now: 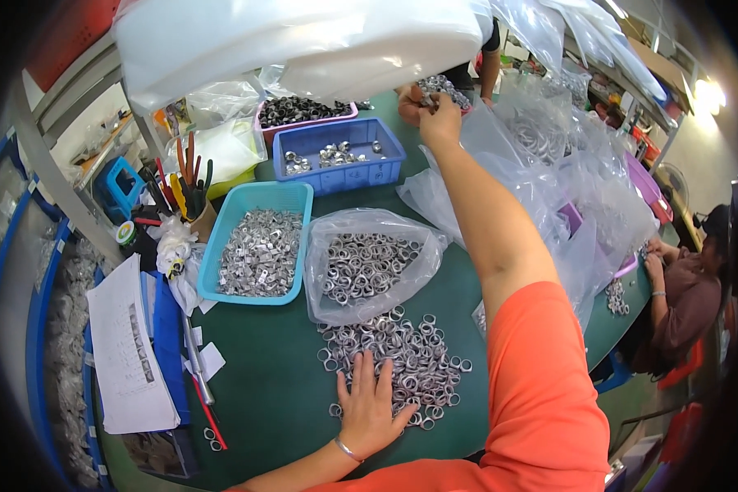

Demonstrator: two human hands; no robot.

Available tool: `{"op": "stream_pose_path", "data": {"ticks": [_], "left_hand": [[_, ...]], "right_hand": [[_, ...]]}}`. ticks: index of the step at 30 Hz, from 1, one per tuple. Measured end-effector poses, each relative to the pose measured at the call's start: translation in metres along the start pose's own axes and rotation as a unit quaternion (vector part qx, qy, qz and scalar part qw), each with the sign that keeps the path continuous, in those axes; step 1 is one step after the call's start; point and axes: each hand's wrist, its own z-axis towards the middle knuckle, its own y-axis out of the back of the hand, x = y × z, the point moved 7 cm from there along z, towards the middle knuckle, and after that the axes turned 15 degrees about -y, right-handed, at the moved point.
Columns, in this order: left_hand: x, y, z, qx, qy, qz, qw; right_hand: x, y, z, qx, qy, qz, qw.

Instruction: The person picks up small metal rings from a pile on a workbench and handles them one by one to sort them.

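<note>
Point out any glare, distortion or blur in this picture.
In the head view, glare flares around the lamp at upper right; at its left, the blue rack bows and the corners fall to black; at its top, the plastic sheeting looks pale; near its middle, the left hand and loose rings look fairly sharp.

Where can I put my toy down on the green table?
The bare green tabletop in front of the turquoise basket, between the red stick and the loose metal rings by the left hand, has room. The right side is crowded with clear plastic bags.
</note>
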Motion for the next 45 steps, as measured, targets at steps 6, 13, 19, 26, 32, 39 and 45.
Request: {"op": "stream_pose_path", "data": {"ticks": [6,13,19,26,32,39,45], "left_hand": [[-0.003,-0.002,-0.002,-0.012,-0.002,-0.009,1.000],[0.000,-0.001,-0.001,-0.016,0.002,-0.027,1.000],[-0.001,0.002,0.002,-0.016,-0.005,-0.021,1.000],[-0.001,0.004,0.002,-0.027,-0.009,-0.021,0.999],[-0.002,0.004,0.003,-0.031,-0.010,-0.015,0.999],[-0.001,0.004,0.003,-0.037,-0.005,-0.020,0.999],[-0.002,0.006,0.002,-0.037,-0.004,-0.018,0.999]], "right_hand": [[0.006,0.032,0.006,-0.065,0.097,-0.022,0.993],[0.023,0.077,-0.096,0.231,-0.165,0.420,0.862],[0.005,0.123,-0.224,0.411,-0.224,0.527,0.709],[-0.014,0.145,-0.302,0.433,-0.219,0.510,0.710],[-0.035,0.152,-0.328,0.410,-0.278,0.498,0.712],[-0.039,0.152,-0.332,0.405,-0.297,0.504,0.703],[-0.041,0.149,-0.336,0.408,-0.311,0.506,0.694]]}}
